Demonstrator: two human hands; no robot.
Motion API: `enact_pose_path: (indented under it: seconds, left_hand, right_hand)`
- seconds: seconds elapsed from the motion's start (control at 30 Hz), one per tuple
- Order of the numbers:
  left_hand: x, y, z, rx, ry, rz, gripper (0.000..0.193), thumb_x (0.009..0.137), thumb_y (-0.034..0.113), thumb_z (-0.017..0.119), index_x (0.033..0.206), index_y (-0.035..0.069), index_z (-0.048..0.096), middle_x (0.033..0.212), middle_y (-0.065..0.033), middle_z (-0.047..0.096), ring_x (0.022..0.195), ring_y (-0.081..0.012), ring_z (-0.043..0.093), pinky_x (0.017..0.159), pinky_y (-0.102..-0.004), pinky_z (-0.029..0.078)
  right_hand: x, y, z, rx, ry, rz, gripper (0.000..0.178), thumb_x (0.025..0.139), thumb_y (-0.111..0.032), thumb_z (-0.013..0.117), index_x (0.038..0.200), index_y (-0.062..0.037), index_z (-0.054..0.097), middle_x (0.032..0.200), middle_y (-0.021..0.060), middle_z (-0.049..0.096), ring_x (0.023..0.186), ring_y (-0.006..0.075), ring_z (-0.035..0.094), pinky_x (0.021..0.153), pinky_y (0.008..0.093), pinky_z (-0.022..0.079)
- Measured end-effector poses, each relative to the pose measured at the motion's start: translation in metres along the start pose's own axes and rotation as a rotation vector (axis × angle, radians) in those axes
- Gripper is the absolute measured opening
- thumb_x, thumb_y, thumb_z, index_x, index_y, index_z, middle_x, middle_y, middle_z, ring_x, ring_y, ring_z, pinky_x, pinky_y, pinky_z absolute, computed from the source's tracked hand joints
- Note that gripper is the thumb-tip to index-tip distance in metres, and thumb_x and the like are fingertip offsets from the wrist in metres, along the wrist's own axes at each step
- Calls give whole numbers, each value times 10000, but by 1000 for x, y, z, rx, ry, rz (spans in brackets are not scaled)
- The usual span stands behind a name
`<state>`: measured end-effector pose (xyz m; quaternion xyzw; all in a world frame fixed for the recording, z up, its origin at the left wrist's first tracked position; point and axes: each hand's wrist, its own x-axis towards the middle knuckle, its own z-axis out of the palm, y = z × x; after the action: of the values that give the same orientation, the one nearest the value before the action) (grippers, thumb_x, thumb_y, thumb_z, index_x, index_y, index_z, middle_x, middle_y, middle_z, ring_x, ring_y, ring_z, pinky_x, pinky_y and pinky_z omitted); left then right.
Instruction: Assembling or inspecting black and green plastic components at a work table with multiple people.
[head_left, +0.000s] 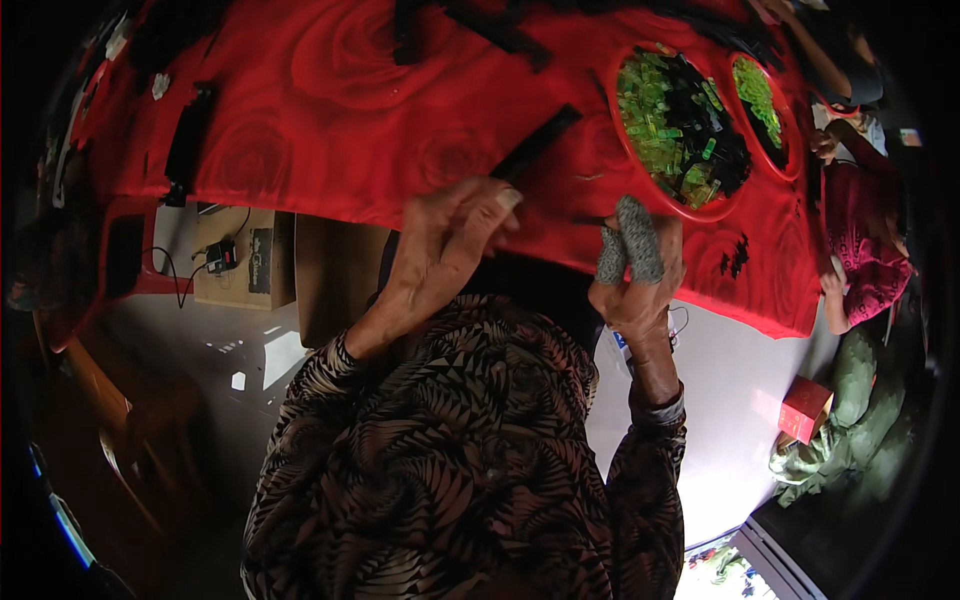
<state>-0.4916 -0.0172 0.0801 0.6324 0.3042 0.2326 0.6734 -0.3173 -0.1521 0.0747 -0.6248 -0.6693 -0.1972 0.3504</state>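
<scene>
Over the near edge of a red rose-patterned tablecloth [370,160], my left hand [450,230] has its fingers curled in toward the thumb. Anything in that pinch is hidden. A narrow black strip [540,140] runs away to the upper right from just behind these fingers; whether they touch it I cannot tell. My right hand [645,265] wears grey knitted finger covers [640,240] on two fingers. Its fingers are closed, and a short dark sliver juts out at their left side. Just beyond it stands a round red tray [622,135] of small green and black pieces.
A second red tray [792,165] holds bright green pieces. More black strips [187,145] lie at the left and far side. Other people sit at the right, one in a magenta top [865,230]. Below the table are a cardboard box [235,280] and a red box [805,410].
</scene>
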Motion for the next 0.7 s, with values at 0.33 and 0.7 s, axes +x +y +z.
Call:
enact_pose_path:
  seconds: [0.33,0.7]
  left_hand:
    - [-3,-11,-3,-410,-438,-308,209,916,202,635,941,-5,643,743,-64,646,619,-120,623,516,-228,503]
    - [-14,-28,15,-41,-90,161,77,881,29,656,949,-6,663,743,-25,622,605,-63,547,516,-213,446]
  right_hand:
    - [-8,-25,-8,21,-195,-195,403,736,-99,690,1130,-32,632,1050,108,639,934,259,628,733,356,539]
    - [-5,-31,2,769,-33,718,555,785,129,665,1296,19,481,993,84,667,876,150,666,799,279,552]
